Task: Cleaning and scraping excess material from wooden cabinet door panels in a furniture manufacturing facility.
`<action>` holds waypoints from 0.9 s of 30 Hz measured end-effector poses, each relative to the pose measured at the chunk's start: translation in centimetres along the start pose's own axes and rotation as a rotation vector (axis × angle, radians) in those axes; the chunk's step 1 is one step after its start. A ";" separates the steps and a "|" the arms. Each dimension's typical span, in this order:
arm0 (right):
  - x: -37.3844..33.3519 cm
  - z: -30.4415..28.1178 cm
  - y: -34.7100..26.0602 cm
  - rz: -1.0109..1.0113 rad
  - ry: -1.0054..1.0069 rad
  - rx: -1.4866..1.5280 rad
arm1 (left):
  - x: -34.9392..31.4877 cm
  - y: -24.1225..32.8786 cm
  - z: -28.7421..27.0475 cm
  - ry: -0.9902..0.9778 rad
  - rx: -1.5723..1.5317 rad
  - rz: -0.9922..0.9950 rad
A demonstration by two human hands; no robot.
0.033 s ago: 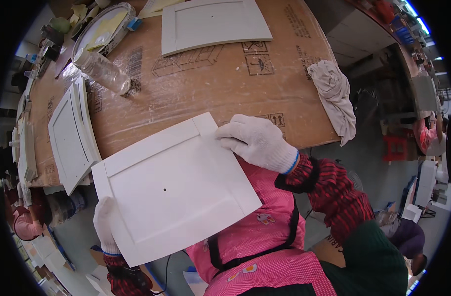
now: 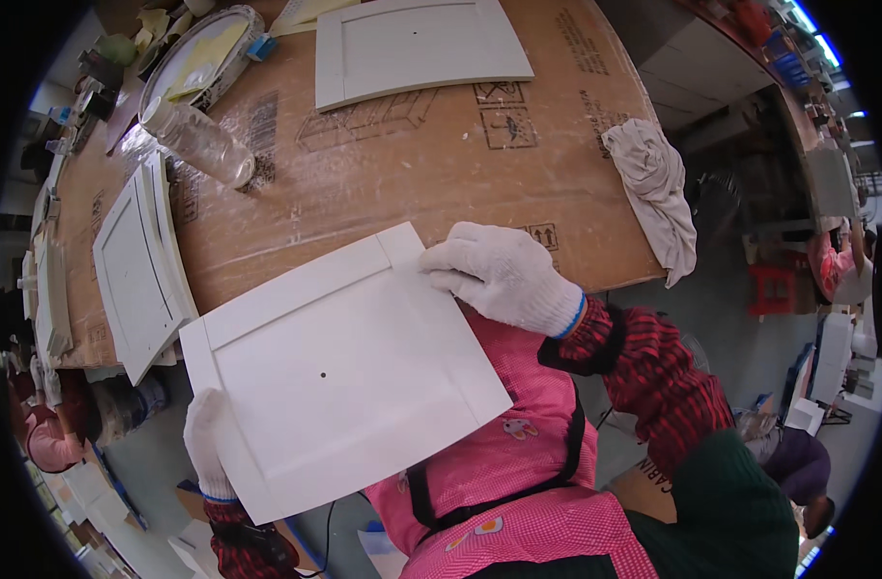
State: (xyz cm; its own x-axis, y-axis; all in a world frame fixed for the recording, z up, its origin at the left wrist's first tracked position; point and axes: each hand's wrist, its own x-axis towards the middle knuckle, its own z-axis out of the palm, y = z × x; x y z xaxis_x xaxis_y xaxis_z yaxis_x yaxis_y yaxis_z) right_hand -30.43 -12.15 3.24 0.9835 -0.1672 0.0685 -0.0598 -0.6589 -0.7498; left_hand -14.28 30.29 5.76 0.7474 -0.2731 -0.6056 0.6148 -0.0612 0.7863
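A white cabinet door (image 2: pixel 364 386) with a raised frame, a recessed middle and a small dark hole is held tilted in front of my pink apron, at the near edge of the table. My left hand (image 2: pixel 205 439), in a white knit glove, grips its lower left edge; some of the fingers are hidden behind it. At the upper right edge, my right hand (image 2: pixel 508 277), gloved the same way, has its fingers bent together over the rim. The right thumb is hard to make out.
Cardboard covers the table (image 2: pixel 364 183). On it are another white door (image 2: pixel 421 53), a stack of white panels (image 2: pixel 137 270), a clear jar (image 2: pixel 199 143), a round tub (image 2: pixel 209 63) and a crumpled cloth (image 2: pixel 648 183) over the right edge. Other people work at both sides.
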 end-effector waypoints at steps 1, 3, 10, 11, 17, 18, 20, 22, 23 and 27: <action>0.6 -0.3 0.0 -0.010 -0.040 -0.031 | -0.1 0.0 0.2 0.066 0.028 -0.001; 1.7 -0.2 0.3 -0.066 -0.074 -0.022 | -0.6 0.3 0.7 0.129 0.058 -0.004; 2.5 1.5 1.5 -0.315 -0.077 -0.089 | -1.1 -0.2 -0.6 0.152 0.156 0.038; 1.7 1.2 1.2 -0.312 -0.080 -0.088 | -1.1 -0.3 -0.9 0.174 0.161 0.052; -1.0 0.2 -0.3 -0.492 -0.271 -0.173 | -1.3 1.7 1.9 0.179 0.159 0.001; 0.3 0.6 0.1 -0.484 -0.266 -0.171 | -1.3 1.9 1.9 0.174 0.167 -0.002; 2.9 1.0 0.9 -0.360 -0.134 -0.103 | -1.1 2.0 1.4 0.137 0.220 0.015; 3.3 1.9 1.6 -0.340 -0.027 -0.053 | -1.0 1.7 0.7 0.177 0.194 -0.002; 2.5 1.6 1.5 -0.368 -0.090 -0.074 | -0.8 1.6 0.4 0.215 0.166 -0.017; -0.9 -1.0 -1.1 -0.319 -0.404 0.022 | -1.4 2.1 1.6 0.226 0.165 -0.006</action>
State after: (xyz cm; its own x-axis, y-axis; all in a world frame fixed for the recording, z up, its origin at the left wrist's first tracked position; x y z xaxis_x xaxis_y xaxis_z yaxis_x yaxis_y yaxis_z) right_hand -31.42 -12.02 4.66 0.9401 0.3386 0.0395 0.2529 -0.6151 -0.7468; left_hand -14.48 28.99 8.44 0.7923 -0.0522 -0.6078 0.5840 -0.2231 0.7805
